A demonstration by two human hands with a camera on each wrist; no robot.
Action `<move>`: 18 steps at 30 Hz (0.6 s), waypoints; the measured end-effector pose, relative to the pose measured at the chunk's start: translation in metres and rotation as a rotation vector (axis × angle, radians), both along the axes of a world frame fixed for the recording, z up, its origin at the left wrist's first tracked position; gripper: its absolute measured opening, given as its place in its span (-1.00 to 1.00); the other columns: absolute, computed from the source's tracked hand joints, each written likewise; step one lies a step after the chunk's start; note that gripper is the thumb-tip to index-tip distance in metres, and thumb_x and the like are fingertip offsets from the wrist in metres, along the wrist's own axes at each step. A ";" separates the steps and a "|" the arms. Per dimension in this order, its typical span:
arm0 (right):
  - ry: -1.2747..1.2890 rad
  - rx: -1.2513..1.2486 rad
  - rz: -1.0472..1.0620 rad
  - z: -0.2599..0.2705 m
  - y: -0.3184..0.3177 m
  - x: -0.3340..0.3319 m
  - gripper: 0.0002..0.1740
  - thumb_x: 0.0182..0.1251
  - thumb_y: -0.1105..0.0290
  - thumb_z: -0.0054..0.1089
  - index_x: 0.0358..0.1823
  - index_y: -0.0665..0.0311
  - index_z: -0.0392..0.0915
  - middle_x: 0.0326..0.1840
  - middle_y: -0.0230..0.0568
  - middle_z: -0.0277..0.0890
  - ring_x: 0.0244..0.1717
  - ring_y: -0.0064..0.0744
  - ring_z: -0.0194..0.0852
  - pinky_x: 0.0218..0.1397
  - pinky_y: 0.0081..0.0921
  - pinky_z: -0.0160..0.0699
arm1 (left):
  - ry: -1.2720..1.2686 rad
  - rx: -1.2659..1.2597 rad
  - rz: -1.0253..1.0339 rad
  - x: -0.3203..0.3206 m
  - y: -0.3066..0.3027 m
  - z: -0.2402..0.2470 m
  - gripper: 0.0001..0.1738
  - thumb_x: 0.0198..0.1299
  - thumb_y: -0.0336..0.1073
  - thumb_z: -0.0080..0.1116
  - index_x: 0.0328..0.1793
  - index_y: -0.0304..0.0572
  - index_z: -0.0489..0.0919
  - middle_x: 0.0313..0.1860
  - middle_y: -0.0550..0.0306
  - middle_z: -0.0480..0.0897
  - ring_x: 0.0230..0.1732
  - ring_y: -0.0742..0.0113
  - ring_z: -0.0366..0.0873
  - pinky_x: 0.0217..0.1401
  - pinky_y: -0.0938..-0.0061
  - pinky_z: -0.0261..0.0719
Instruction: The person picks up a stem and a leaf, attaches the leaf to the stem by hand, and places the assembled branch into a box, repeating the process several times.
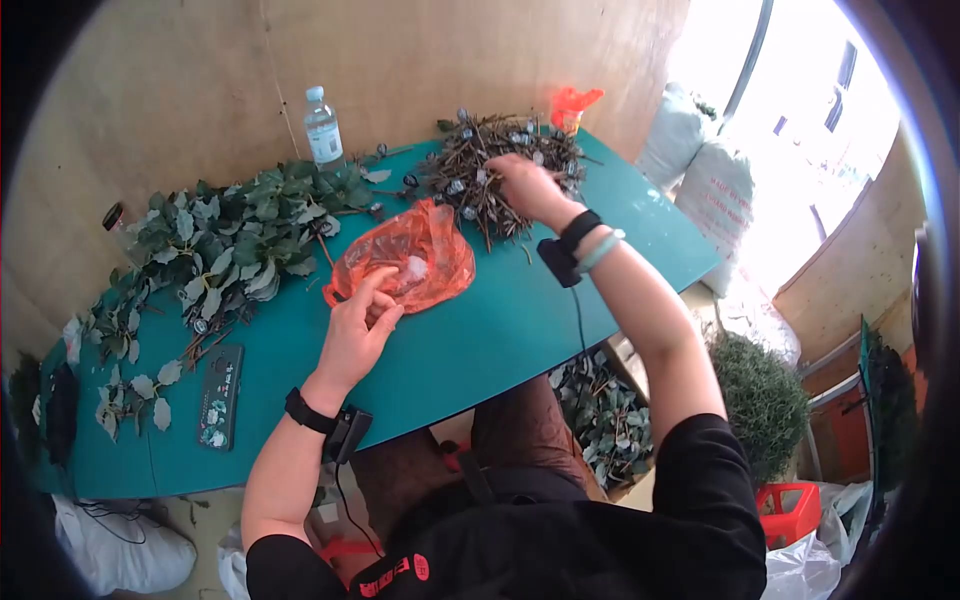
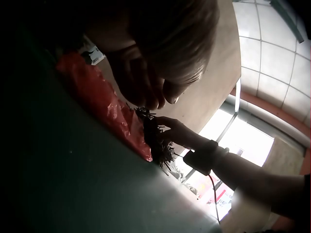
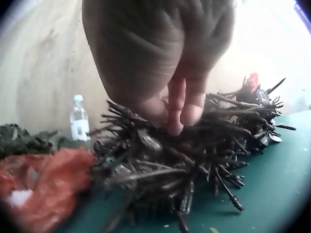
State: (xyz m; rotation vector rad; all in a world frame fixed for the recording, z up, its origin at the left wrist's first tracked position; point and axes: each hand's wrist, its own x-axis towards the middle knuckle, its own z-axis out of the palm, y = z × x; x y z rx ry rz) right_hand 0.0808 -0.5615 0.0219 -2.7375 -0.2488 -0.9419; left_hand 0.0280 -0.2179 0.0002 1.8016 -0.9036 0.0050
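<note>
My right hand (image 1: 528, 190) reaches into a pile of dark twigs (image 1: 490, 215) at the back of the table. In the right wrist view its thumb and fingertips (image 3: 176, 127) come together in a pinch on the twigs. Small shiny labelled tags (image 3: 149, 141) show among the twigs. Loosely bent and with nothing in it, my left hand (image 1: 358, 335) hovers at the near side of an orange-red plastic bag (image 1: 445, 285). A small white clump (image 1: 414, 268) lies inside the open bag.
Leafy grey-green branches (image 1: 235, 235) spread over the table's left side, with a phone (image 1: 220, 398) nearer me. Behind stand a water bottle (image 1: 323, 130) and a small orange packet (image 1: 570, 108). Sacks (image 1: 715, 190) sit beyond the right edge; a box of leaves (image 1: 605, 420) is below the front edge.
</note>
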 end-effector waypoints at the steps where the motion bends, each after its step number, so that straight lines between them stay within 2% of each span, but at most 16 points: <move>1: 0.004 -0.053 0.042 -0.008 0.000 0.012 -0.72 0.03 0.55 0.15 -0.16 0.23 0.57 -0.19 -0.04 0.56 -0.08 0.04 0.52 -0.03 -0.15 0.51 | -0.013 -0.027 -0.002 0.001 0.001 -0.001 -0.52 0.18 -0.45 0.16 0.25 -0.17 0.39 -0.43 0.14 0.60 -0.44 0.42 0.58 -0.33 0.53 0.52; 3: 0.004 -0.137 0.070 -0.008 -0.006 0.025 -0.72 0.01 0.55 0.16 -0.18 0.22 0.58 -0.18 -0.04 0.56 -0.07 0.03 0.52 -0.03 -0.12 0.50 | -0.058 -0.036 -0.023 0.003 0.002 -0.009 -0.51 0.18 -0.46 0.15 0.26 -0.17 0.39 -0.45 0.19 0.58 -0.45 0.47 0.55 -0.34 0.56 0.50; 6: 0.095 -0.190 0.013 0.000 -0.003 0.017 -0.75 0.12 0.53 0.12 -0.12 0.29 0.54 -0.22 -0.11 0.56 -0.22 -0.16 0.58 -0.16 -0.31 0.56 | -0.119 -0.062 -0.049 0.005 0.001 -0.003 -0.52 0.18 -0.46 0.14 0.26 -0.17 0.39 -0.45 0.20 0.57 -0.45 0.48 0.54 -0.34 0.56 0.50; 7: 0.099 -0.204 -0.002 0.006 -0.005 0.013 -0.75 0.12 0.53 0.12 -0.12 0.29 0.54 -0.22 -0.11 0.56 -0.22 -0.16 0.58 -0.16 -0.31 0.56 | -0.147 -0.061 -0.048 0.002 0.001 -0.001 -0.53 0.18 -0.46 0.14 0.25 -0.17 0.40 -0.45 0.19 0.57 -0.45 0.46 0.55 -0.34 0.55 0.51; 10: 0.038 0.372 0.068 0.017 -0.003 0.001 -0.83 0.24 0.41 0.14 -0.19 0.33 0.54 -0.42 -0.26 0.53 -0.43 -0.47 0.51 -0.36 -0.54 0.50 | -0.167 -0.078 -0.067 -0.002 0.001 -0.003 -0.54 0.17 -0.45 0.15 0.23 -0.17 0.41 -0.43 0.13 0.59 -0.42 0.38 0.59 -0.31 0.49 0.53; 11: 0.052 0.371 0.060 0.023 0.001 -0.009 -0.83 0.24 0.41 0.14 -0.19 0.33 0.54 -0.42 -0.26 0.53 -0.43 -0.47 0.51 -0.36 -0.54 0.50 | -0.168 -0.092 -0.069 0.000 0.000 -0.003 -0.55 0.17 -0.45 0.16 0.22 -0.17 0.41 -0.41 0.09 0.61 -0.40 0.31 0.61 -0.29 0.45 0.55; 13: 0.049 0.781 0.062 0.046 0.019 -0.039 -0.76 0.36 0.29 0.11 -0.28 0.37 0.54 -0.54 -0.42 0.45 -0.54 -0.68 0.37 -0.48 -0.70 0.35 | -0.135 -0.108 -0.053 0.002 0.000 -0.009 -0.55 0.17 -0.44 0.17 0.21 -0.17 0.42 -0.39 0.05 0.63 -0.38 0.25 0.64 -0.27 0.41 0.57; 15: 0.065 0.940 0.165 0.061 0.046 -0.068 -0.78 0.41 0.32 0.02 -0.29 0.35 0.49 -0.43 -0.32 0.53 -0.50 -0.60 0.44 -0.47 -0.65 0.44 | -0.052 -0.183 -0.050 0.003 -0.002 -0.017 -0.58 0.15 -0.45 0.18 0.17 -0.17 0.46 -0.36 0.06 0.64 -0.38 0.31 0.63 -0.27 0.45 0.57; 17: 0.172 1.108 0.321 0.068 0.076 -0.094 -0.81 0.45 0.36 -0.04 -0.22 0.35 0.46 -0.43 -0.34 0.52 -0.49 -0.62 0.42 -0.40 -0.69 0.43 | 0.023 -0.234 -0.027 0.005 -0.004 -0.026 -0.63 0.17 -0.41 0.18 0.13 -0.19 0.49 -0.36 0.09 0.64 -0.40 0.37 0.61 -0.29 0.48 0.56; 18: 0.203 1.097 0.322 0.069 0.088 -0.105 -0.81 0.45 0.36 -0.04 -0.22 0.35 0.46 -0.43 -0.34 0.52 -0.49 -0.62 0.42 -0.40 -0.69 0.43 | 0.077 -0.274 -0.033 0.004 -0.006 -0.026 -0.68 0.19 -0.37 0.19 0.08 -0.22 0.52 -0.37 0.13 0.64 -0.41 0.43 0.59 -0.31 0.51 0.55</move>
